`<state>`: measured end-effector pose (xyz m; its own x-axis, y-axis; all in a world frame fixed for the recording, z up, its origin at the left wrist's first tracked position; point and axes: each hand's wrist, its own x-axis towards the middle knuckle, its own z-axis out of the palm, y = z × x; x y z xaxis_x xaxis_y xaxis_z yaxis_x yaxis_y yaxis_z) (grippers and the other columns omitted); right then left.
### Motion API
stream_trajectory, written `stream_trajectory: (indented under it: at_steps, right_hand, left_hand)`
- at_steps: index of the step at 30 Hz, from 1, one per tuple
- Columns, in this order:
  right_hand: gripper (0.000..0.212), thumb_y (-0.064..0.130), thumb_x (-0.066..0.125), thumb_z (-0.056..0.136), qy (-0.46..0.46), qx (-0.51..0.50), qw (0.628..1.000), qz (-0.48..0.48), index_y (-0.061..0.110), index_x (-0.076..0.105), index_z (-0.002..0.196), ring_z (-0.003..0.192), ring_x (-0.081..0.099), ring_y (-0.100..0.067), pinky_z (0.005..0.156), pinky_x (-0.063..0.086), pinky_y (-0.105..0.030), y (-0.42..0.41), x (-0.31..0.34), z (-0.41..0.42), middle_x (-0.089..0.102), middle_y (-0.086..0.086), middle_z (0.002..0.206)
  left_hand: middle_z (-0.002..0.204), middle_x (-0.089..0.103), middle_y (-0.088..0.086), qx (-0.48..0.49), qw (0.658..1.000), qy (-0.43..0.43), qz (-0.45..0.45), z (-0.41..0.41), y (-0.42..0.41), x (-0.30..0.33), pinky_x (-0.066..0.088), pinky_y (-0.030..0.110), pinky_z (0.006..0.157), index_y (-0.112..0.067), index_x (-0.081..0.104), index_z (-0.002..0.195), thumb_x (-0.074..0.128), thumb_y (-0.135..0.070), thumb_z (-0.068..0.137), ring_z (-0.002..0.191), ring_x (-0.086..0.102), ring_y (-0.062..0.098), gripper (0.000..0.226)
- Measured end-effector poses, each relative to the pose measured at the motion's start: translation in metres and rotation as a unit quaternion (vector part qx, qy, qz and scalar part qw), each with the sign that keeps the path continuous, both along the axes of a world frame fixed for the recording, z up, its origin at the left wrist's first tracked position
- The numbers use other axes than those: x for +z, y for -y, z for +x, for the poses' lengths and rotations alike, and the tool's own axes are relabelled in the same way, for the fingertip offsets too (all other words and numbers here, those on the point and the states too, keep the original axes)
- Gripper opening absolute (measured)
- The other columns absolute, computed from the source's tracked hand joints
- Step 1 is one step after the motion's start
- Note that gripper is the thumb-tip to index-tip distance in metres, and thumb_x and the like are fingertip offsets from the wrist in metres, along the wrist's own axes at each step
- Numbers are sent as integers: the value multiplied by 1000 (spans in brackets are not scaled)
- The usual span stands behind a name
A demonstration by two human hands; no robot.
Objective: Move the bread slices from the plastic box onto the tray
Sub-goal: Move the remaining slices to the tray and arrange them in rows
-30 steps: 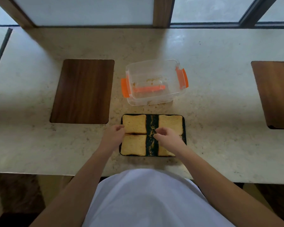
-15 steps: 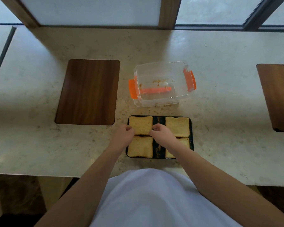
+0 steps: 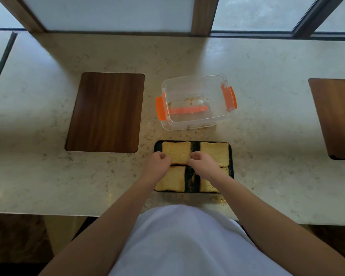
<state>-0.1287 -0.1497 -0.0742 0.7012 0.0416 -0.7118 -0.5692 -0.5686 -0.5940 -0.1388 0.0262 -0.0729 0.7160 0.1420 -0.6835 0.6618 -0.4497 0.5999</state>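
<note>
A black tray (image 3: 231,156) lies near the counter's front edge with several toasted bread slices on it in two columns. My left hand (image 3: 157,162) pinches the near left corner of the far left slice (image 3: 176,151). My right hand (image 3: 204,163) pinches that slice's near right corner. The far right slice (image 3: 215,153) and the near left slice (image 3: 171,179) lie flat; the near right slice (image 3: 207,185) is partly hidden under my right wrist. The clear plastic box (image 3: 195,102) with orange clips stands behind the tray and holds only crumbs.
A dark wooden inset panel (image 3: 106,112) lies to the left of the box, another (image 3: 337,118) at the far right. Crumbs dot the stone counter (image 3: 267,136) around the tray. A window frame runs along the back.
My right hand has moved left from the right column to the far left slice. Both hands now hold that slice's near corners. The view has shifted slightly.
</note>
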Motion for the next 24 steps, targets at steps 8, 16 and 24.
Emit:
stream_trajectory:
  at_steps: [8,16,24]
  right_hand:
    - [50,32,59,97,31,-23,999,3,15,47,142,106,60,-16,81,50,-30,-1,4,-20,58,0,130]
    - [54,35,62,93,-28,-11,999,16,15,47,141,111,59,-18,97,53,-43,-9,-4,-50,57,1,124]
    - [48,35,61,94,-27,1,1000,17,16,50,137,101,60,-14,93,54,-41,-6,-1,-50,58,3,118]
  left_hand:
    - [145,56,8,42,999,35,-2,-26,-11,9,37,29,97,-10,51,145,51,-23,100,131,51,22,47]
    - [72,56,9,48,999,16,0,-49,-19,14,40,31,62,-5,66,82,50,-17,98,71,53,22,25]
    - [61,43,-1,30,999,9,-6,-44,-13,12,29,29,58,-8,65,79,50,-18,97,60,42,14,25]
